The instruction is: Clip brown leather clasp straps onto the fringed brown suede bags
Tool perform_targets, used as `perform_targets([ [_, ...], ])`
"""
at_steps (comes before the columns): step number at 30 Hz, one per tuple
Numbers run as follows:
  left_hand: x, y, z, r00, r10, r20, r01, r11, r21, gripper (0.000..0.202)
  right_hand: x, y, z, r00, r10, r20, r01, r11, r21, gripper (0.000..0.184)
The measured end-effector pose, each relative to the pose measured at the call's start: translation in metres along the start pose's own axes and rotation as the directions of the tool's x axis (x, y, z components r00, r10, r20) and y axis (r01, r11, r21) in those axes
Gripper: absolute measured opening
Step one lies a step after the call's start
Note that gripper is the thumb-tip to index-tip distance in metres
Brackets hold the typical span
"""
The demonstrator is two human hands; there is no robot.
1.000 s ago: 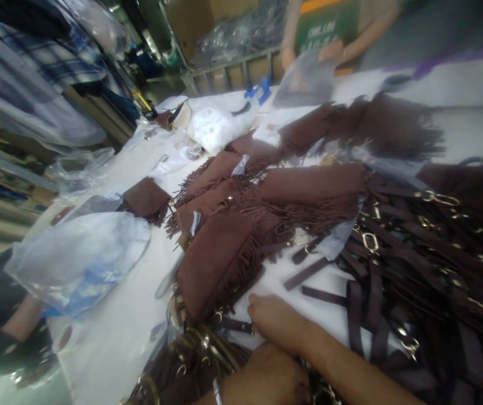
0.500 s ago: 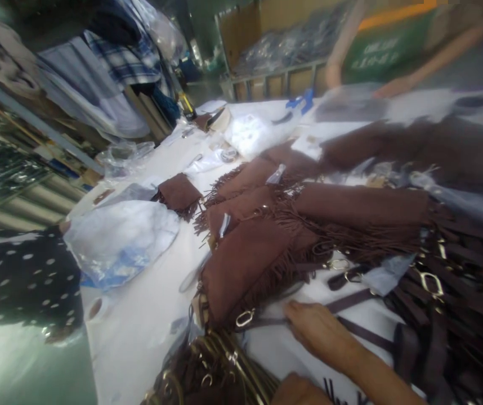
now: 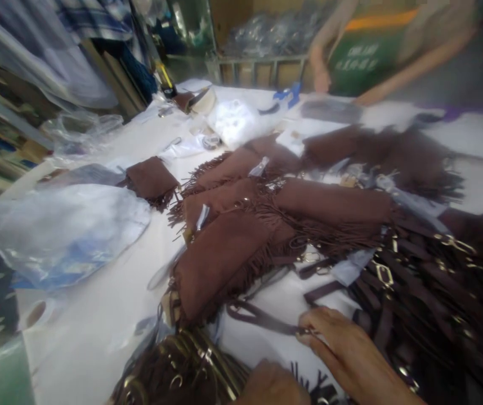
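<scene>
My right hand (image 3: 338, 343) pinches the end of a narrow dark brown strap (image 3: 262, 319) between thumb and fingers. The strap's looped far end lies over the white table, near a brown fringed bag (image 3: 224, 261). At the bottom edge, my left hand (image 3: 271, 385) is blurred and partly cut off, its fingers hidden. Beside it on the left is a bundle of brass-coloured metal pieces (image 3: 195, 357) with dark straps. Some dark fringe strips (image 3: 315, 385) show between my hands. To the right of my right hand spreads a heap of dark straps (image 3: 427, 315) with gold clasps.
More brown fringed bags (image 3: 334, 199) cover the table (image 3: 98, 320) ahead. A small brown pouch (image 3: 151, 179), a stuffed clear plastic bag (image 3: 72, 230) and a tape roll (image 3: 39, 315) are on the left. Across the table stands a person in a green apron (image 3: 357, 64).
My right hand has drawn the strap rightward and down; its loop now shows apart from the front bag. The camera has turned, shifting the table scene leftward.
</scene>
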State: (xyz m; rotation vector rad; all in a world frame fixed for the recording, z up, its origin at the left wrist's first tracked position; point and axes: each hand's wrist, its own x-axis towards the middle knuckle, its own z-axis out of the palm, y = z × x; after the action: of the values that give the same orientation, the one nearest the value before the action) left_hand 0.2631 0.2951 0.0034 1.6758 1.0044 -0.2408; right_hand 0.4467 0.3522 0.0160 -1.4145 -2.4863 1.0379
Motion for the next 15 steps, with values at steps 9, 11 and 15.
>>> perform_targets([
  [9,-0.005,0.022,-0.006,0.994,-0.113,0.002,0.11,0.974,0.197,0.027,-0.147,0.02,-0.042,0.844,0.516,-0.143,-0.517,0.855,0.039,0.016],
  [11,-0.005,0.024,-0.006,0.994,-0.107,0.007,0.104,0.973,0.206,0.028,-0.15,0.008,-0.05,0.866,0.491,-0.096,-0.496,0.867,-0.038,0.013],
  [15,-0.003,0.02,-0.001,0.997,-0.075,-0.018,0.077,0.976,0.205,0.028,-0.094,-0.029,-0.051,0.874,0.473,-0.112,-0.486,0.843,-0.231,0.011],
])
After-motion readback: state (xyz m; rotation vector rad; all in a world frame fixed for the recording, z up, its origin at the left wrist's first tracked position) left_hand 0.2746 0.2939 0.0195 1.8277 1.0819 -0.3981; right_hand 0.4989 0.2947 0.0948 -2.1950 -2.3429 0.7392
